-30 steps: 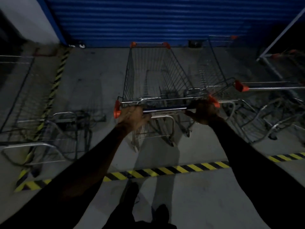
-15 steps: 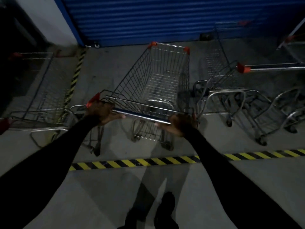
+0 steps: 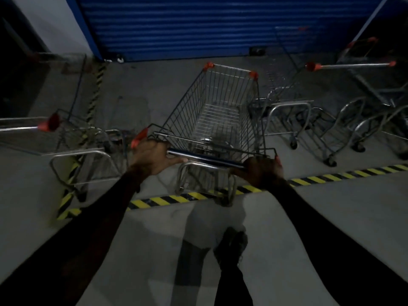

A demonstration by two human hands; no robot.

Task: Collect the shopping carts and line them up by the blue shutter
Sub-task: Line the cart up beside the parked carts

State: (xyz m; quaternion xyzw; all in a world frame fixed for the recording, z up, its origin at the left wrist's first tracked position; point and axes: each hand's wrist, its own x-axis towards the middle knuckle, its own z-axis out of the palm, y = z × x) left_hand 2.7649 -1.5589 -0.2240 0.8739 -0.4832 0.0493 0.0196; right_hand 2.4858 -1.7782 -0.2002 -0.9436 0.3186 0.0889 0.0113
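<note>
Nearest the camera, a dark shoe (image 3: 230,244) stood on the grey concrete floor (image 3: 287,250), with two black-sleeved arms reaching forward above it. The left hand (image 3: 152,157) gripped the left end of the dark blue handle bar (image 3: 207,159) of a silver wire shopping cart (image 3: 220,111), fingers curled over the bar and the thumb stretched along it toward the middle. The right hand (image 3: 261,170) was wrapped round the bar's right end, beside its orange end cap. The cart sat directly ahead of both hands, angled so that its nose pointed up and to the right; its rear wheels stood on or just at a yellow-and-black striped floor line (image 3: 176,198), though the dim light made the exact contact hard to judge.

To the left, a second wire cart with an orange-capped handle (image 3: 72,131) stood near a striped line running away from the camera. To the right, another wire cart with tubular chrome legs (image 3: 287,107) stood just beside the held cart, and a further cart with a long silver handle (image 3: 353,65) stood beyond it.

Farthest off, the ribbed blue roller shutter (image 3: 198,25) closed the back wall, the held cart's orange-cornered front well short of it.
</note>
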